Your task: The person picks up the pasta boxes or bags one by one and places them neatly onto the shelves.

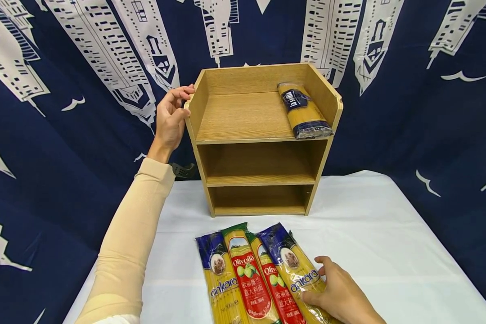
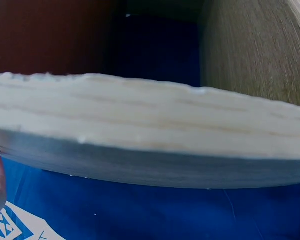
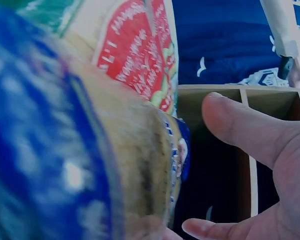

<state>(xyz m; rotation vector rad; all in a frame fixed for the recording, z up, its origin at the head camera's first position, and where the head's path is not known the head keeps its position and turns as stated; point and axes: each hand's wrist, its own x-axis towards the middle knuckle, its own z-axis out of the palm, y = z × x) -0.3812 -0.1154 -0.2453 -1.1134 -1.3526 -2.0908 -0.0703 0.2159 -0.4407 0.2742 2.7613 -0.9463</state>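
A three-tier wooden shelf (image 1: 243, 117) stands on the white table (image 1: 389, 234). My left hand (image 1: 171, 116) grips the top of its left side wall, fingers curled over the edge; that wall's edge (image 2: 150, 120) fills the left wrist view. One spaghetti pack (image 1: 303, 110) lies at the right of the top tier. Near the table's front edge lie a blue pack (image 1: 220, 279), two red packs (image 1: 247, 274) and a second blue pack (image 1: 291, 265). My right hand (image 1: 340, 294) rests on that second blue pack (image 3: 65, 150), with thumb (image 3: 240, 125) and fingers spread.
A dark blue curtain (image 1: 429, 112) with white tower prints hangs behind and around the table. The two lower shelf tiers (image 1: 259, 166) hold nothing. The table drops off at its left and right edges.
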